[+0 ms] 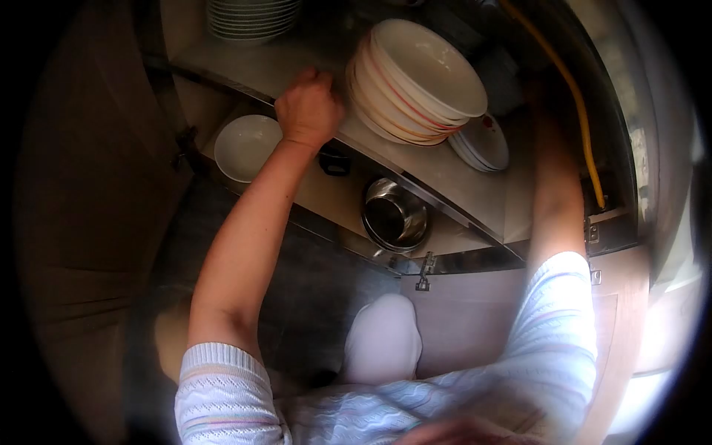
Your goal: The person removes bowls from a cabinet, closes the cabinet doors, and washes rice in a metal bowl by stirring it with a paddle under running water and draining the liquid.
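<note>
My left hand (310, 110) is closed in a fist at the front edge of the upper cabinet shelf (297, 63). Its knuckles face up, and whatever the curled fingers may hold is hidden. Just right of it stands a tilted stack of white bowls (415, 81), some with red or orange rims. My right forearm (556, 193) reaches deep into the cabinet's dark right side, where the hand and its fingers are lost in shadow. Small white plates (486, 144) lie between the bowl stack and that arm.
A stack of plates (252, 18) stands at the back left. On the lower shelf sit a white bowl (246, 148), a black object (335, 161) and a metal pot (394, 215). A yellow hose (575, 96) runs down the right side. Hinges (424, 273) stick out at the cabinet's front.
</note>
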Motion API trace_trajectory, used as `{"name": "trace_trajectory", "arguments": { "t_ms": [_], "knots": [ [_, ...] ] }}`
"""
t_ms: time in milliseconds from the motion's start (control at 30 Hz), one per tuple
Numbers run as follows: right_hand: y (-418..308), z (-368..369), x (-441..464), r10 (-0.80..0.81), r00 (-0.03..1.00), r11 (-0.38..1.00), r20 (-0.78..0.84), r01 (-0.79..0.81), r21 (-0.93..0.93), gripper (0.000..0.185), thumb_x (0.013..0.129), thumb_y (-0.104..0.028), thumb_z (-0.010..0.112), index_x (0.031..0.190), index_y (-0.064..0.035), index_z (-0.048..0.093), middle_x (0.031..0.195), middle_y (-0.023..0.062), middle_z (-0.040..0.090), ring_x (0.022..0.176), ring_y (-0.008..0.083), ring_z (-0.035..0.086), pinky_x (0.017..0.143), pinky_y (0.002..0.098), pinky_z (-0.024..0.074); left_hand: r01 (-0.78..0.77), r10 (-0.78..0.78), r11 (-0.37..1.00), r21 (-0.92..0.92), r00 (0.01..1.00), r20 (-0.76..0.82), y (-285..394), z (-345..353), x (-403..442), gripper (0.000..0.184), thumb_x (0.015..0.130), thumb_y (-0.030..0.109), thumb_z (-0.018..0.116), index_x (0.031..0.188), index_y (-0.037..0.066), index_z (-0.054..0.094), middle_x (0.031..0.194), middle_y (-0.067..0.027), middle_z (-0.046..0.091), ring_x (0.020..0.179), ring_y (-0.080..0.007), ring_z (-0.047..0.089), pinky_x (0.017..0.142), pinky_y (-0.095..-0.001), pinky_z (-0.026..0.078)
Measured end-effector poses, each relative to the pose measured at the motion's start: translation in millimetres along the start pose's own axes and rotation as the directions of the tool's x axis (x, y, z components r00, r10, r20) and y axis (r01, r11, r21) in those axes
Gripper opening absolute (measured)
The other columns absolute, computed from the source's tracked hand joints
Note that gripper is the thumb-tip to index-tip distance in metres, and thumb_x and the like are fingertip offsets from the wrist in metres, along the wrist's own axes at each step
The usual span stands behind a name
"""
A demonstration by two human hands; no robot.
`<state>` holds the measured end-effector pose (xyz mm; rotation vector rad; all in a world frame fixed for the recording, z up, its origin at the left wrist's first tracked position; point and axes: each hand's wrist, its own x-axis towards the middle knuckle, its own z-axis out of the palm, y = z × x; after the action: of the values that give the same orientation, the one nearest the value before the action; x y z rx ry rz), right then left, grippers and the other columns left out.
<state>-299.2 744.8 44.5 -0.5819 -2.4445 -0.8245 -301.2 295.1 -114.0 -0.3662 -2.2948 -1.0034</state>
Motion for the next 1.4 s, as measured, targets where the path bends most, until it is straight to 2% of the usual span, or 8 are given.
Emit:
{"name": "trace_trajectory", "arguments": {
  "t_ms": [100,200,267,433,533,733,933,1400],
  "knots": [
    [20,15,13,0.027,1.000,0.991,-0.003,-0.026,0.128,0.041,0.087,-0.034,0.049,0.117,-0.0057,0.052,0.114,0.0171,0.053,0.106,0.0300,0.050,0.092,0.0402,0.0383,0.004,-0.004,1.000,0.017,1.000,0.002,0,4,-2,0.012,0.072,0.015,0.056,0.080,0.012,0.064,0.087,-0.0088,0.059,0.076,-0.0320,0.059,0.063,-0.0427,0.047],
    [74,69,75,0.115,0.993,0.824,-0.033,-0.077,0.562,0.047,0.088,-0.041,0.045,0.119,-0.0060,0.049,0.116,0.0181,0.051,0.110,0.0314,0.047,0.094,0.0403,0.0362,0.030,-0.032,0.999,0.040,0.998,0.049,-1,4,-1,0.013,0.074,0.017,0.055,0.082,0.013,0.064,0.088,-0.0090,0.060,0.076,-0.0331,0.059,0.063,-0.0431,0.047],
    [43,44,18,-0.091,0.936,0.953,-0.341,0.180,0.242,0.045,0.088,-0.041,0.045,0.112,-0.0044,0.055,0.108,0.0183,0.056,0.103,0.0305,0.052,0.088,0.0398,0.0412,0.062,-0.067,0.996,0.057,0.993,0.095,1,4,-1,0.014,0.075,0.018,0.054,0.084,0.014,0.064,0.089,-0.0090,0.060,0.076,-0.0335,0.059,0.063,-0.0432,0.047],
    [2,-48,-12,-0.082,0.994,0.991,0.073,0.073,0.110,0.044,0.086,-0.043,0.048,0.105,-0.0047,0.058,0.105,0.0178,0.058,0.100,0.0331,0.053,0.086,0.0402,0.0419,-0.008,0.008,1.000,0.005,1.000,0.023,0,7,0,0.015,0.072,0.019,0.056,0.083,0.012,0.061,0.090,-0.0089,0.059,0.079,-0.0322,0.059,0.064,-0.0449,0.047],
    [2,-24,-14,-0.033,0.992,0.997,-0.124,0.042,0.065,0.041,0.085,-0.044,0.050,0.098,-0.0060,0.061,0.105,0.0159,0.059,0.099,0.0329,0.054,0.084,0.0401,0.0433,-0.008,0.007,0.999,0.035,0.999,0.034,0,7,1,0.016,0.070,0.020,0.057,0.083,0.012,0.061,0.091,-0.0086,0.059,0.081,-0.0313,0.059,0.064,-0.0456,0.047],
    [-22,-81,-68,0.156,0.987,0.965,-0.030,-0.146,0.216,0.043,0.080,-0.048,0.055,0.094,-0.0071,0.062,0.097,0.0154,0.062,0.092,0.0326,0.059,0.077,0.0399,0.0474,-0.011,0.005,0.995,0.098,0.998,0.062,-1,8,0,0.021,0.078,0.023,0.052,0.093,0.015,0.065,0.095,-0.0112,0.061,0.080,-0.0355,0.060,0.067,-0.0459,0.048],
    [-33,-111,-124,0.084,0.971,0.944,-0.226,-0.005,0.330,0.041,0.077,-0.042,0.061,0.097,-0.0063,0.062,0.091,0.0180,0.063,0.088,0.0351,0.060,0.076,0.0415,0.0476,0.071,-0.103,0.987,0.144,0.969,0.226,2,7,7,0.024,0.078,0.025,0.052,0.098,0.019,0.063,0.103,-0.0130,0.060,0.087,-0.0354,0.059,0.071,-0.0462,0.047],
    [-77,-115,-220,-0.048,0.995,0.907,-0.083,0.079,0.414,0.027,0.076,-0.023,0.063,0.099,-0.0085,0.061,0.096,0.0134,0.061,0.093,0.0302,0.056,0.075,0.0408,0.0477,-0.035,0.024,0.995,0.089,0.993,0.116,3,7,6,0.020,0.078,0.021,0.050,0.093,0.013,0.061,0.103,-0.0098,0.057,0.088,-0.0339,0.057,0.073,-0.0452,0.046]
  ]
}}
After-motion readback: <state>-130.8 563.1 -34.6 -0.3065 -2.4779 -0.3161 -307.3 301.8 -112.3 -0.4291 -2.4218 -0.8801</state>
